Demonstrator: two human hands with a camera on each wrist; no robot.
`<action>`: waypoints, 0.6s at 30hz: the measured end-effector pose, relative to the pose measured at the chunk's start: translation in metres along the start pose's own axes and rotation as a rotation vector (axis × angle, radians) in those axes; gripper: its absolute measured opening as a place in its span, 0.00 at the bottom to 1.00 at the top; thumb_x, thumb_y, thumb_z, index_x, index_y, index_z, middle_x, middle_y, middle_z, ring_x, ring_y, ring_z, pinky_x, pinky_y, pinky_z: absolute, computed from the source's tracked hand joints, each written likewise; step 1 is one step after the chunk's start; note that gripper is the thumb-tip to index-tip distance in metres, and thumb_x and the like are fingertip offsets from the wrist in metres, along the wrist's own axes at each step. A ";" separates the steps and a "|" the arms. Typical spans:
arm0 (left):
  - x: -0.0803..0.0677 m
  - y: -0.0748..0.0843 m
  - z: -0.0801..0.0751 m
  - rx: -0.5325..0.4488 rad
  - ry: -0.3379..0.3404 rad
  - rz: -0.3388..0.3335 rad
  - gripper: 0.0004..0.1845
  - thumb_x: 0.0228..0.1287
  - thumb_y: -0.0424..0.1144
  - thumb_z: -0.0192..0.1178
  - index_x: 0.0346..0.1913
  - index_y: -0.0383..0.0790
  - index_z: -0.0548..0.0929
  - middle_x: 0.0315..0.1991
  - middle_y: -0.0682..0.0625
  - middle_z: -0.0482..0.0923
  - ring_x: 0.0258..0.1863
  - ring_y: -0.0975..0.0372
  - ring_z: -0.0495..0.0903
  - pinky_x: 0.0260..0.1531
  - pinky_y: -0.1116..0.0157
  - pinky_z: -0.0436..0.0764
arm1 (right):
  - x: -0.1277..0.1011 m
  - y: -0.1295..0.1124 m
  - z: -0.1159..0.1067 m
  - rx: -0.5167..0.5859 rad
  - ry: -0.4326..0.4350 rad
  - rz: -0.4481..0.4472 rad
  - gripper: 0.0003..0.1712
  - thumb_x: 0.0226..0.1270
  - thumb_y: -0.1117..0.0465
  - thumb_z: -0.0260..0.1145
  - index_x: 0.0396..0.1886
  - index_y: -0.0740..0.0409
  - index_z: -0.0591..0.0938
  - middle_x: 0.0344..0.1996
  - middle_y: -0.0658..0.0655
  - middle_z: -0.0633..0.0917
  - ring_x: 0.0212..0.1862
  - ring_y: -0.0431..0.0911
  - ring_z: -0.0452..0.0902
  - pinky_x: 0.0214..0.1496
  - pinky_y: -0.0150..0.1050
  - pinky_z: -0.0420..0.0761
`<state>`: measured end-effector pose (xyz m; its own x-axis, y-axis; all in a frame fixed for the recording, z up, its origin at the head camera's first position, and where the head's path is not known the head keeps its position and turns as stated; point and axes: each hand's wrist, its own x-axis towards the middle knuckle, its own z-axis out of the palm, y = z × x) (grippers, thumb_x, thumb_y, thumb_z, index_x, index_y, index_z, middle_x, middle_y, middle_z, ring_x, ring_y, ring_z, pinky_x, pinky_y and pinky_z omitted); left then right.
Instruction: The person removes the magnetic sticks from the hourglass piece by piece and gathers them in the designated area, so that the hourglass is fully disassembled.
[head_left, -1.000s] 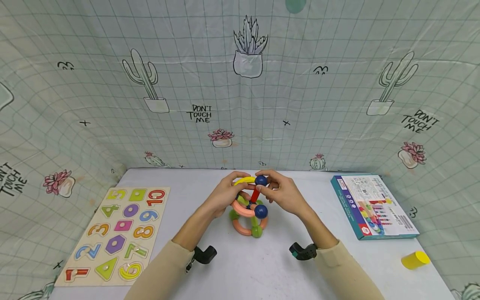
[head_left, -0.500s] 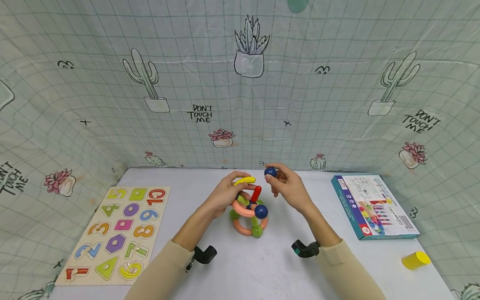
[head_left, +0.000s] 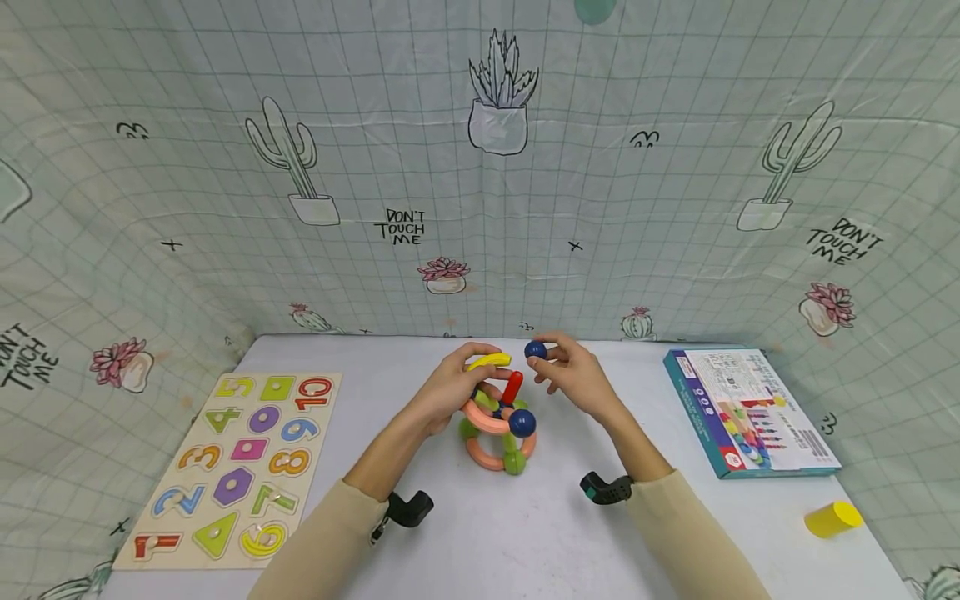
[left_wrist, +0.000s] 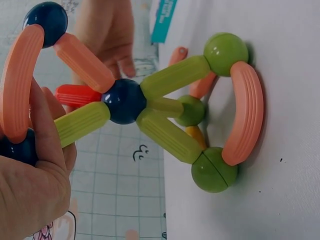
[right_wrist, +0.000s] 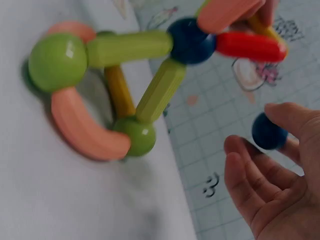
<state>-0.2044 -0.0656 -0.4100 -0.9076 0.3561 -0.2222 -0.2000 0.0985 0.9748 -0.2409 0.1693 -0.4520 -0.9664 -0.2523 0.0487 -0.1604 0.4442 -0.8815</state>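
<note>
At frame centre, the left hand (head_left: 450, 387) grips a colourful rod-and-ball toy structure (head_left: 497, 421) while the right hand (head_left: 573, 379) pinches a small dark blue ball (head_left: 535, 349).

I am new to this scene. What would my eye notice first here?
First, the colourful stick-and-ball structure at the table's centre, which the left hand grips at its top. Beside it, the right hand pinches a dark blue ball just above. A number puzzle board lies at the left.
</note>
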 end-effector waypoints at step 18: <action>-0.004 -0.001 -0.002 0.011 0.001 0.013 0.18 0.79 0.39 0.51 0.67 0.42 0.70 0.52 0.43 0.85 0.32 0.59 0.85 0.27 0.69 0.82 | 0.044 0.039 0.042 -0.289 -0.062 0.080 0.24 0.67 0.58 0.67 0.64 0.50 0.80 0.43 0.58 0.86 0.33 0.47 0.78 0.34 0.37 0.78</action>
<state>-0.2018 -0.0685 -0.4097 -0.9104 0.3568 -0.2093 -0.1839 0.1041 0.9774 -0.2814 0.1398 -0.5038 -0.9657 -0.2542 -0.0521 -0.1429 0.6885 -0.7111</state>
